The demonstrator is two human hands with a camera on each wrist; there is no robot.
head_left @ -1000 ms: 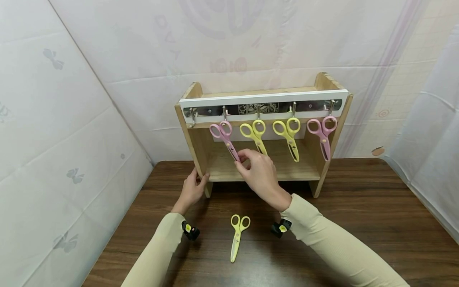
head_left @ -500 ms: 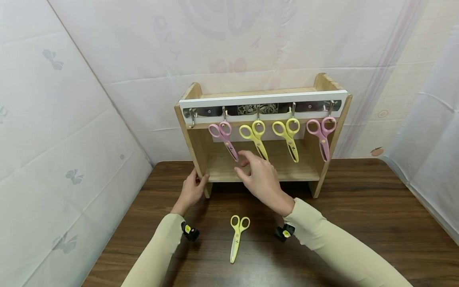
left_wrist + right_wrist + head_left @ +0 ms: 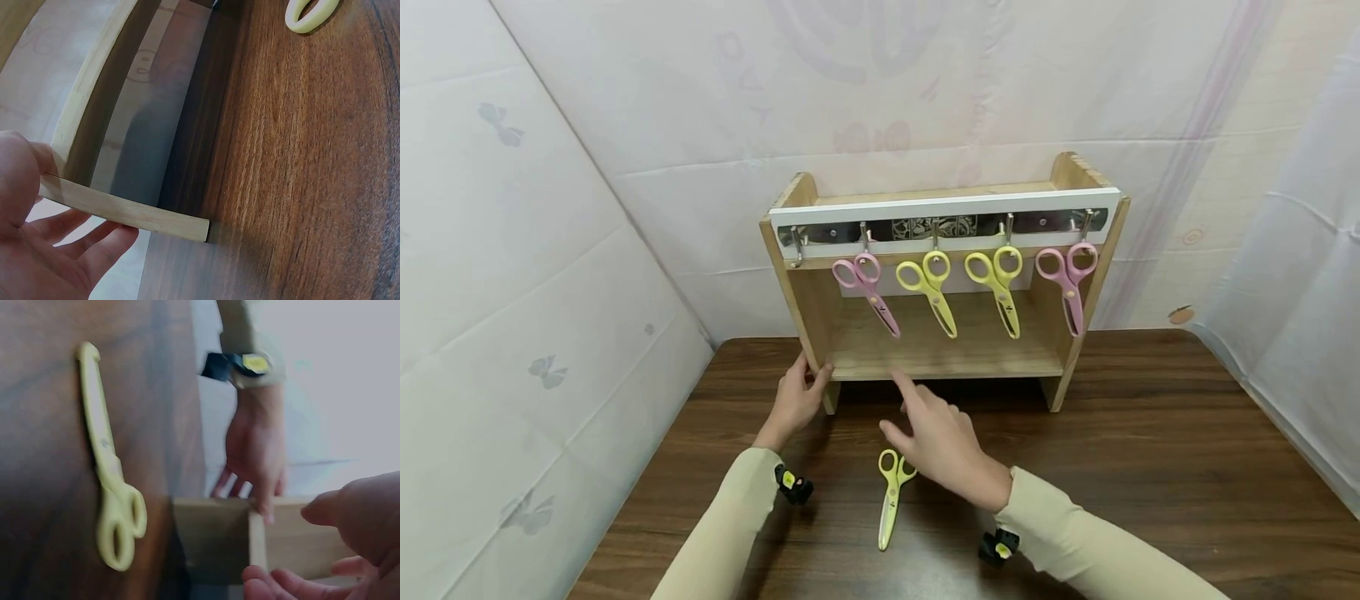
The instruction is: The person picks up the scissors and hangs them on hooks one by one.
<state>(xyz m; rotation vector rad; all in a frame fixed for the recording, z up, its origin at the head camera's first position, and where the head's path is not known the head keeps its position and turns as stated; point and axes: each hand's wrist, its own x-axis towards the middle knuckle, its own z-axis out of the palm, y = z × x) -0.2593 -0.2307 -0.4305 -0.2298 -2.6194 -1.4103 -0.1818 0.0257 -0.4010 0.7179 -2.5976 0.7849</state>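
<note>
My left hand (image 3: pixel 797 402) grips the lower left side panel of a small wooden shelf (image 3: pixel 947 354), thumb in front and fingers behind, as the left wrist view shows. With thumb and fingers apart, my right hand (image 3: pixel 942 435) hovers over the table in front of the shelf, holding nothing. Just beside and below it, yellow scissors (image 3: pixel 889 504) lie on the table, one handle loop partly covered in the head view. From the shelf's hook rail (image 3: pixel 842 235) hang pink scissors (image 3: pixel 868 287), two yellow pairs (image 3: pixel 929 287) and pink scissors (image 3: pixel 1067 279) at the right.
The rail's leftmost hook (image 3: pixel 797 250) bears no scissors. Under everything spreads a dark wood table (image 3: pixel 1150 433). Pale patterned cloth (image 3: pixel 647 125) stands behind the shelf and along both sides.
My right hand has let go of the left pink scissors' tip and come down and back toward the yellow scissors on the table. The left hand keeps its grip on the shelf.
</note>
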